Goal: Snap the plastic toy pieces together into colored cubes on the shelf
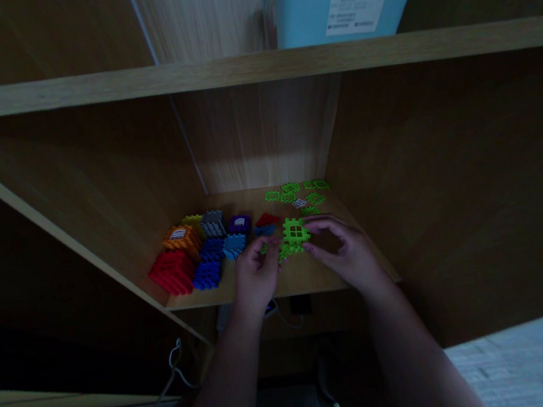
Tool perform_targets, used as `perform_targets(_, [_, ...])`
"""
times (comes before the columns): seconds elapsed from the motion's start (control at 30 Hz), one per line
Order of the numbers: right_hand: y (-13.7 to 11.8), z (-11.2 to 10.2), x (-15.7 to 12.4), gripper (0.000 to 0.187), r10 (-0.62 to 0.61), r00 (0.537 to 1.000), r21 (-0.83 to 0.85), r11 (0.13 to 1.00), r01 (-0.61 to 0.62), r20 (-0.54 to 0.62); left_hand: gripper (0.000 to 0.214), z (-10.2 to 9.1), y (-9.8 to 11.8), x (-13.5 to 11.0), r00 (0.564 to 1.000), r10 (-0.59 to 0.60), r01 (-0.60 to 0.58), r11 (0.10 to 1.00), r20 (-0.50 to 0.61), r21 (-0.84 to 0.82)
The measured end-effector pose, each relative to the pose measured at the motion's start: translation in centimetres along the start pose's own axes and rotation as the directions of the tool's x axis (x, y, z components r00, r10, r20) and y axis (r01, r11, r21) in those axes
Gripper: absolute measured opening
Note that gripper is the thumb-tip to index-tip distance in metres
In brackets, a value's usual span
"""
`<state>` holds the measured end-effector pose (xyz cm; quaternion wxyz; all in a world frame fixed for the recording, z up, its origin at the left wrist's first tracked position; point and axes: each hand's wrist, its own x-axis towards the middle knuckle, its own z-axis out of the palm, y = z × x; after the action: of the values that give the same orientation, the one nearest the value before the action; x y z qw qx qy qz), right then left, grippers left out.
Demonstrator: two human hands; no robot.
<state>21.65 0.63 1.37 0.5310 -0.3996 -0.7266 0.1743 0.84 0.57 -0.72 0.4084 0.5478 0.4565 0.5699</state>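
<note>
Between my two hands is a green interlocking building tile with a window-like grid in its middle. My right hand pinches its right edge between thumb and fingers. My left hand is closed on more green tiles, just below and left of the window tile; whether the pieces are joined I cannot tell. Behind the hands, loose green tiles lie spread on the shelf board. A red piece and a blue piece lie just beyond my left hand.
Left of my hands stand stacks of tiles: red, orange, dark blue, light blue, grey and purple. A light blue bin sits on the upper shelf. Cabinet walls rise on both sides. A white cable hangs lower left.
</note>
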Motion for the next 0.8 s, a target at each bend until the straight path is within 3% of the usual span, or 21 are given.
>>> perform_targets(0.3, [3.2, -0.7, -0.4, 0.034, 0.174, 0.982, -0.132, 0.978, -0.164, 0.071, 0.039, -0.1, 0.2, 0.0, 0.997, -0.005, 0.004, 1.000, -0.072, -0.012])
perform_targets(0.8, [3.8, -0.4, -0.3, 0.035, 0.246, 0.961, -0.169, 0.960, -0.223, 0.130, 0.035, 0.0, 0.2, 0.0, 0.998, -0.007, 0.006, 1.000, -0.069, -0.015])
